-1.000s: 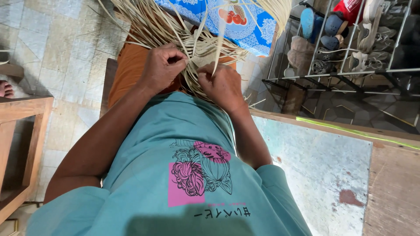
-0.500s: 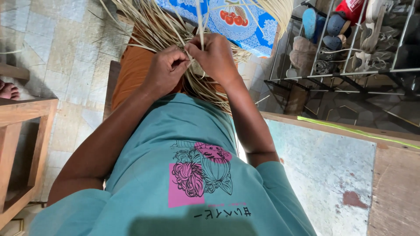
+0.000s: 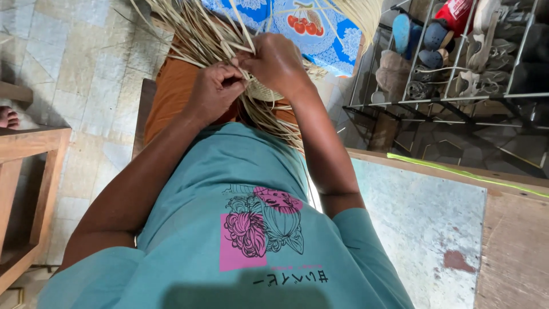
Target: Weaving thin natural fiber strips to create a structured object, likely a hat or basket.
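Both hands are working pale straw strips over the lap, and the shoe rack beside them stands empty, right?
Not quite. In the head view the metal shoe rack is full of shoes, not empty. The rest holds: the left hand and right hand are working pale straw strips over the lap.

Your two hands, the left hand [image 3: 214, 91] and right hand [image 3: 277, 63], sit packed together at upper centre, and loose pale strips [image 3: 200, 31] fan out all around them, closing off the top of the frame. Just beyond, the blue patterned cloth [image 3: 320, 28] blocks the upper middle. To the right, the wire shoe rack [image 3: 457, 63] walls off the upper right corner. Lower right, the worn table top [image 3: 423, 217] lies bare, with open room above it. On the left, tiled floor [image 3: 74, 74] gives you free passage, until the wooden frame [image 3: 34, 143] at the left edge cuts in.
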